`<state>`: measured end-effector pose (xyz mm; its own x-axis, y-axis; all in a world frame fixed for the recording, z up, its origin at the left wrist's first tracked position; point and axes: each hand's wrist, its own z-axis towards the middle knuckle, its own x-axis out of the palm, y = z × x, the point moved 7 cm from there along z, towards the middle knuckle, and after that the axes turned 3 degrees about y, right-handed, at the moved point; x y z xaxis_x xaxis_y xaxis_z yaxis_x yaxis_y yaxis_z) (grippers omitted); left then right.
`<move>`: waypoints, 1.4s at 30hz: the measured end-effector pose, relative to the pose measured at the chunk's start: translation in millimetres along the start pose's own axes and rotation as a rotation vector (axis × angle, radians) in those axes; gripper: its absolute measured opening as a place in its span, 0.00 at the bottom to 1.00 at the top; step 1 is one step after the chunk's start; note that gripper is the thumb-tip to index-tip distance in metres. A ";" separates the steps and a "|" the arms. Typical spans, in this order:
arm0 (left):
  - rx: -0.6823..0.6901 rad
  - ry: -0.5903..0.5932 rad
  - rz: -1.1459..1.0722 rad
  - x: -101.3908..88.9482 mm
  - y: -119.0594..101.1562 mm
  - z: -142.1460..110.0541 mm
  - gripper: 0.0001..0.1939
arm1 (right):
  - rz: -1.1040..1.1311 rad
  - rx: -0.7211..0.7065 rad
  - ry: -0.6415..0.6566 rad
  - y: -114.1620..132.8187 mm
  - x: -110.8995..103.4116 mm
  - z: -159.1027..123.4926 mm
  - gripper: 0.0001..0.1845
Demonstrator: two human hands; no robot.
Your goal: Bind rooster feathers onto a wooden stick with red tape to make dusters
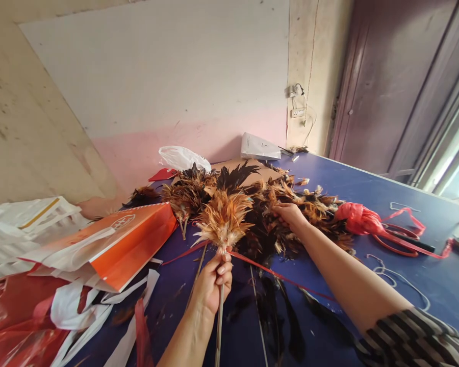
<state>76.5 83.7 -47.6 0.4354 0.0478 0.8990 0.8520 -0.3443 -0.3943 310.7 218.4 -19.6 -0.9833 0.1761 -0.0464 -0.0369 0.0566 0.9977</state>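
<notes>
My left hand point(214, 278) is closed around the thin stick point(219, 326) of a feather duster, just below its head of orange-brown feathers point(224, 216). The duster stands upright in front of me. A red plastic ribbon point(275, 275) runs out on both sides from where my fingers grip. My right hand point(288, 215) reaches into a heap of brown and black feathers point(313, 204) to the right, its fingers bent together on the feathers; their tips are partly hidden. Long black feathers point(270, 306) lie on the blue table point(367, 178) nearer to me.
At left stand an orange and white paper bag point(133, 239) and red plastic point(19, 311). A bundle of red ribbon point(355, 216) lies beside scissors point(401, 239) and white string point(401, 285) on the right. A clear plastic bag point(183, 158) and a white packet point(260, 147) are near the wall.
</notes>
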 end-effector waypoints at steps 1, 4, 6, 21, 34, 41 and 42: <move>-0.001 0.000 -0.005 -0.6 0.1 0.2 0.13 | 0.066 -0.005 0.010 2.7 -0.9 -3.0 0.07; -0.005 0.004 -0.009 -0.4 1.3 0.2 0.12 | 0.245 -0.015 0.072 12.8 -8.3 -14.3 0.08; -0.011 0.000 -0.009 1.2 2.9 -0.4 0.13 | 0.342 -0.026 0.132 20.6 -14.2 -24.6 0.08; -0.026 -0.162 0.161 1.4 15.4 -9.5 0.10 | 0.199 -0.325 0.686 41.3 55.7 -118.5 0.14; 0.023 -0.083 0.270 3.5 16.3 -4.2 0.04 | -0.286 -0.397 0.538 29.6 73.1 -124.9 0.13; 0.090 -0.079 0.388 1.0 14.3 -2.7 0.06 | 0.041 -0.230 0.510 13.7 87.0 -133.4 0.15; 0.082 -0.086 0.394 1.2 14.8 -3.3 0.06 | 0.078 -0.208 0.516 11.9 87.4 -133.3 0.14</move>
<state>88.7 75.6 -51.7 0.7524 0.0064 0.6586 0.6344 -0.2758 -0.7221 200.6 103.5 -5.2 -0.9421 -0.3351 0.0062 0.0568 -0.1413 0.9883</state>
